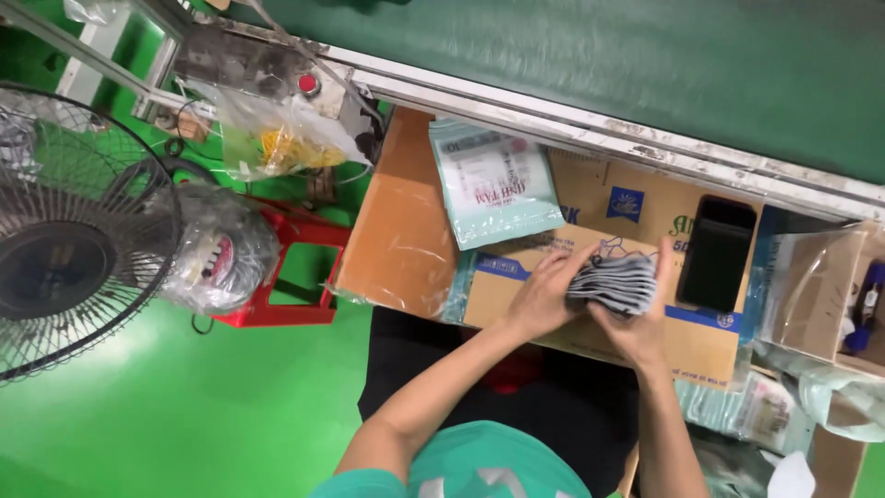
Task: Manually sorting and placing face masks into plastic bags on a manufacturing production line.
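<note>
Teal-sleeved forearms reach up from the near edge to a fanned stack of thin grey soft pieces [616, 282], probably fabric masks, held over the flattened brown cardboard box [553, 277]. Left hand [542, 293] pinches the stack's left end; right hand [641, 323] cups it from below, both closed on it. It looks light, limp and prone to sliding apart, so gripping both ends suits it. Just beside it, toward the box's right edge, lies a black rectangular phone-like slab [716, 253].

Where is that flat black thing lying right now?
The black flat object lies on the cardboard box, right of centre in the head view, just right of the grey stack both hands grip.
</note>
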